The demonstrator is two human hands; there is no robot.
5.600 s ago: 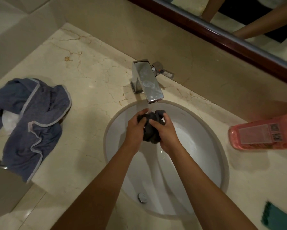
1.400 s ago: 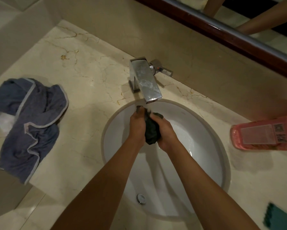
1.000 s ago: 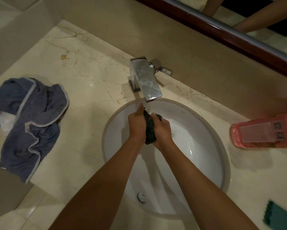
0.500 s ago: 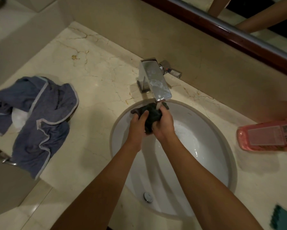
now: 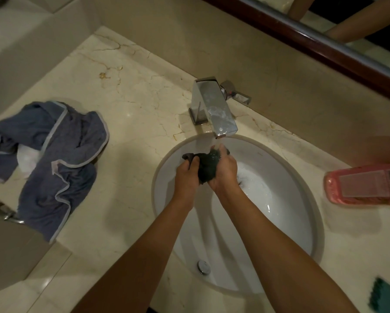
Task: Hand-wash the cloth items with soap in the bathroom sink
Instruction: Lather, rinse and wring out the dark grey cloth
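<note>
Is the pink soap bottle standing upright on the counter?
No, the pink soap bottle lies on its side on the counter, to the right of the sink.

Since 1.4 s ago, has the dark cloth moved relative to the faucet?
Yes. The dark cloth, gripped by the left hand and right hand, has risen closer under the faucet spout, over the sink.

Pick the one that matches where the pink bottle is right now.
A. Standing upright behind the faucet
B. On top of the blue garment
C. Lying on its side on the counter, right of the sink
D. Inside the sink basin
C: the pink bottle lies on its side on the marble counter, to the right of the sink, apart from the faucet and the blue garment.
</note>
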